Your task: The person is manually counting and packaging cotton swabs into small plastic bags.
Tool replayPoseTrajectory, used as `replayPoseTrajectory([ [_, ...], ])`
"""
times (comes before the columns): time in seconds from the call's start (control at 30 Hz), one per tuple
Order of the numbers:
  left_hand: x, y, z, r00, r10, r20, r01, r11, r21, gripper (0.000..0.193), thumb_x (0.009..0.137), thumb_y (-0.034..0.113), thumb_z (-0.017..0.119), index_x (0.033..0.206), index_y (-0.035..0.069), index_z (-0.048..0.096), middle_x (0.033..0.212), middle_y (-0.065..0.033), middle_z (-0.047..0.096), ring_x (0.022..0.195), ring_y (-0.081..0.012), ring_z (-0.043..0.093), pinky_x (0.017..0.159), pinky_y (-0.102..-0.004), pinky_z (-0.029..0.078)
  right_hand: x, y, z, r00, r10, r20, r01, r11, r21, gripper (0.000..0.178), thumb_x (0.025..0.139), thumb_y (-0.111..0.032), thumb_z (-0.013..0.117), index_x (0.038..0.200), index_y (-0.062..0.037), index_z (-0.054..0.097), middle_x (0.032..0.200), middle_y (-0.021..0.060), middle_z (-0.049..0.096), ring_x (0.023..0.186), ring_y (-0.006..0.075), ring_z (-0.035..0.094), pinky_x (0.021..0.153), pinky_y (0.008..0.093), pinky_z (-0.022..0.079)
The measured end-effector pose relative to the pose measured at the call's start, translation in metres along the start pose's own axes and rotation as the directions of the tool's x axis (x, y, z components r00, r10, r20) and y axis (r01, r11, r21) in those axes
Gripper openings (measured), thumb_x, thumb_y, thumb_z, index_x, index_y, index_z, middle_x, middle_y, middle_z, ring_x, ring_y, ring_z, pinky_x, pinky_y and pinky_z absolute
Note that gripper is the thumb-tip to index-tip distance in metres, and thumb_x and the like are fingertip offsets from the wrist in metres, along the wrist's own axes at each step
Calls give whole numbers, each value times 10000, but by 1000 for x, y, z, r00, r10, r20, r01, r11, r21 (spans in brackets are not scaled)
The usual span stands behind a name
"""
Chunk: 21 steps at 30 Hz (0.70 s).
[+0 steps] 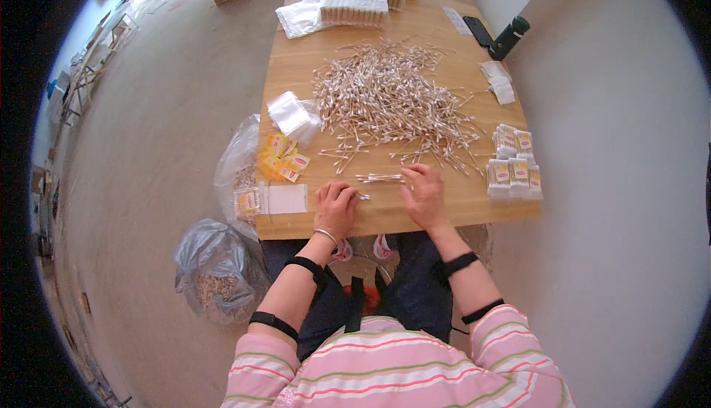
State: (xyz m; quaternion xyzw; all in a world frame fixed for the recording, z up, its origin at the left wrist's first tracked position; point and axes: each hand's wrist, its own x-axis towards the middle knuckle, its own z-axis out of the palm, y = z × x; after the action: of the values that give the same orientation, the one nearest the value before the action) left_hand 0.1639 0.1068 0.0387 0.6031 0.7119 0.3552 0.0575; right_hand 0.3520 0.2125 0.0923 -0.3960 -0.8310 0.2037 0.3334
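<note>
At the table's near edge my left hand [335, 206] is closed around a few cotton swabs [363, 196], whose white tips stick out past the fingers. A short row of cotton swabs [380, 178] lies sideways just ahead, between my two hands. My right hand [424, 195], slightly blurred, has its thumb and fingertips closed at the right end of that row. Beyond both hands spreads a large loose heap of cotton swabs [392, 101] with wooden sticks.
Clear bags [292, 115], yellow cards [281, 158] and a filled pack [246, 202] lie left; filled packs [514, 164] lie right. Bundled packs [354, 8] stand at the back, beside a phone [478, 31] and dark bottle [509, 38]. Plastic sacks [221, 271] sit on the floor.
</note>
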Motion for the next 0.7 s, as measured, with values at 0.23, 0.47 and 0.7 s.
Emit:
replayPoseTrajectory([
  [0.23,5,5,-3,995,75,-68,-72,996,51,120,756,165,669,865,119,649,904,-44,583,961,-276,511,885,-412,376,-56,53,-65,915,117,386,-87,992,-95,246,708,-113,673,943,-76,612,985,104,538,956,314,525,837,404,436],
  [0.47,-2,-4,1,998,60,3,-60,998,-30,87,762,166,665,841,138,644,904,-34,579,938,-250,520,863,-388,404,-39,50,-15,967,84,239,-30,974,-224,128,741,-115,645,843,-76,579,917,95,555,910,306,516,812,395,426],
  [0.7,0,-4,-3,996,40,82,-37,999,-32,203,766,166,669,961,125,631,1001,-77,569,991,-296,507,902,-418,394,13,10,52,994,-41,99,72,943,-324,94,759,-134,582,852,-127,598,892,46,575,937,257,507,813,390,404],
])
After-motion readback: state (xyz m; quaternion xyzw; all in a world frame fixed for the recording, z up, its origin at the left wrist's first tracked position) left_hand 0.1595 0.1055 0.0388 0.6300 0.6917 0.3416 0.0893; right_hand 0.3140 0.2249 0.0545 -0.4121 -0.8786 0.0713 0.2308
